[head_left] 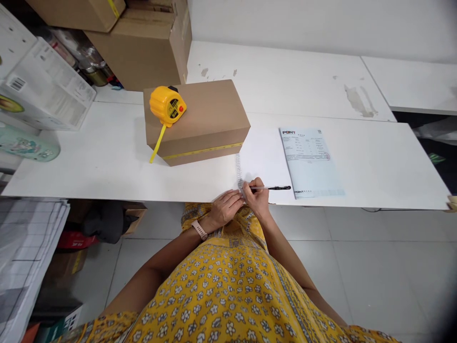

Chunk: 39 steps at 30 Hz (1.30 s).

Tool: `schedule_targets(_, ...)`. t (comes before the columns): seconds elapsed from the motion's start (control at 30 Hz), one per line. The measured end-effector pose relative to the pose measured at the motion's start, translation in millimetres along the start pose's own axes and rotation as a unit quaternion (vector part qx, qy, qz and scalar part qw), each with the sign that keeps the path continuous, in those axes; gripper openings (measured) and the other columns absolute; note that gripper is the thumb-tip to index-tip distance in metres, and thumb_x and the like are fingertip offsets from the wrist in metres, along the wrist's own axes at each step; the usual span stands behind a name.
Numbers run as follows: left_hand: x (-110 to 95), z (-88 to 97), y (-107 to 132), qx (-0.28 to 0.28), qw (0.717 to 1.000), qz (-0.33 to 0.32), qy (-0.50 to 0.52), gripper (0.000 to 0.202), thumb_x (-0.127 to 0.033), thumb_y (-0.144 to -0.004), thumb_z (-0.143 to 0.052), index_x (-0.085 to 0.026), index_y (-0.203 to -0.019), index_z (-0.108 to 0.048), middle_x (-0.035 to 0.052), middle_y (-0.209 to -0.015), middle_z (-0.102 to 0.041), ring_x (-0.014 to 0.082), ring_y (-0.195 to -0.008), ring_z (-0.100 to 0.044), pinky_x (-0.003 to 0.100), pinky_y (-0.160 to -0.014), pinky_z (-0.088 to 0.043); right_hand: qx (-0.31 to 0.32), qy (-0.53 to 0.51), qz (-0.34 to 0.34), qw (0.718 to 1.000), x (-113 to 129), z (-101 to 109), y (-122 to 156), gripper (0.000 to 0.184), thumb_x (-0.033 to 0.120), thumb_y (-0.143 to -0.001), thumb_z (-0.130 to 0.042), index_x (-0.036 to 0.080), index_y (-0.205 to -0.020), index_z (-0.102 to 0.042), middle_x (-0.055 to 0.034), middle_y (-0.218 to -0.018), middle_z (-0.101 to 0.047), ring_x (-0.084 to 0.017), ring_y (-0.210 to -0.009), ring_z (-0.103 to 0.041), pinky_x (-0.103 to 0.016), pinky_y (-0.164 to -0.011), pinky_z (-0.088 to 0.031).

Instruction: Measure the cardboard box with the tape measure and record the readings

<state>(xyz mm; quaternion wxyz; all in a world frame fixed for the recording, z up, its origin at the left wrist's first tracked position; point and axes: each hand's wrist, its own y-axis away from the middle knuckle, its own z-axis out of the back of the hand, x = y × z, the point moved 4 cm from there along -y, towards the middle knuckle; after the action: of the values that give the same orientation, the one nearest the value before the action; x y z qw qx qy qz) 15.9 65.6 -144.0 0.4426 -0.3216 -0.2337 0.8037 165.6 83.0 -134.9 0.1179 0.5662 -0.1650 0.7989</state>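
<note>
We found the hands together in front of the cardboard box (200, 119). The left hand (224, 207) touched the clear ruler's (239, 172) near end, grip indiscernible, and the right hand (257, 196) clasped a pen (273, 188). We judged measuring and noting in hand; next calls for a steadied ruler.

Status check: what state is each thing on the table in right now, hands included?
cardboard box: closed, flat on the table.
tape measure: on the cardboard box, blade pulled out, hanging over the edge.
ruler: flat on the table, near end at the hands.
pen: gripped, lying level.
paper form: flat, print up.
left hand: fingers resting by the ruler.
right hand: closed on the pen.
</note>
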Motion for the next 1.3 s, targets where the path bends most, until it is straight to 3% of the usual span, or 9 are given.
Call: schedule_targets(1.3, -0.9, 2.1, -3.1, 0.010, 1.000, 0.004, 0.001, 0.015, -0.015, -0.099, -0.058, -0.015, -0.106, -0.071, 0.0093, -0.113, -0.077, 0.0219, -0.116, -0.070, 0.042, -0.106, -0.058, -0.027, 0.014, 0.000, 1.000, -1.8, 1.9, 1.8, 0.032, 0.036, -0.089, -0.062, 0.024, -0.068, -0.042, 0.0078, -0.057, -0.039, -0.010, -0.055, -0.038, -0.027, -0.056, -0.032)
